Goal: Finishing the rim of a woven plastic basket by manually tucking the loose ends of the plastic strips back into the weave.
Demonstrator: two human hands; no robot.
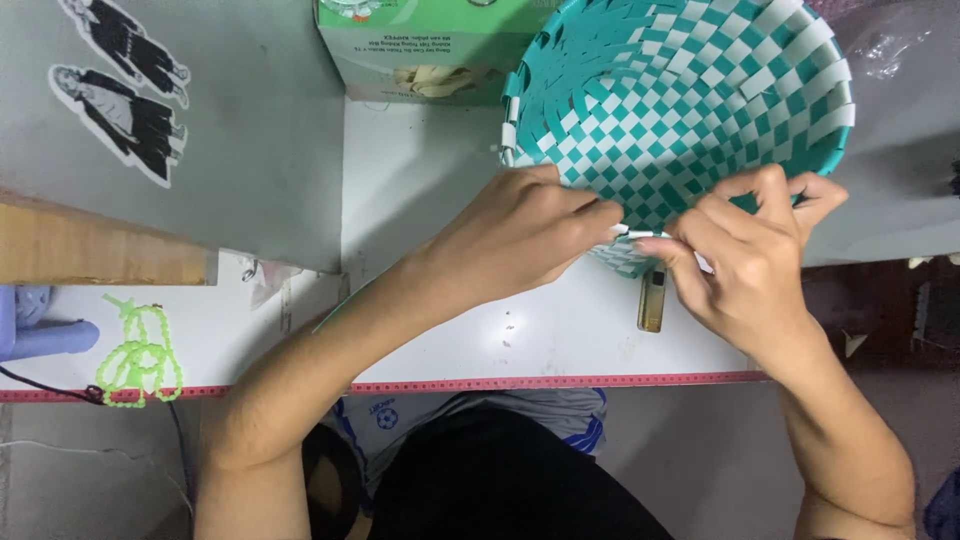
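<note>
A white work surface [560,340], edged along its near side by a red measuring tape [560,382], carries a round basket woven of teal and white plastic strips [690,100], tipped on its side with its open mouth toward the camera. The person's left hand [520,235] presses against the basket's lower rim, fingers together and pinched on a thin white strip [640,233]. The right hand [755,255] meets it just beside, fingers curled and clamped on the same strip's other end at the rim. A small amber lighter [652,300] lies on the surface below the basket, between the hands. A green cardboard box [420,50] stands behind, a string of pale green beads [135,355] well apart at left
</note>
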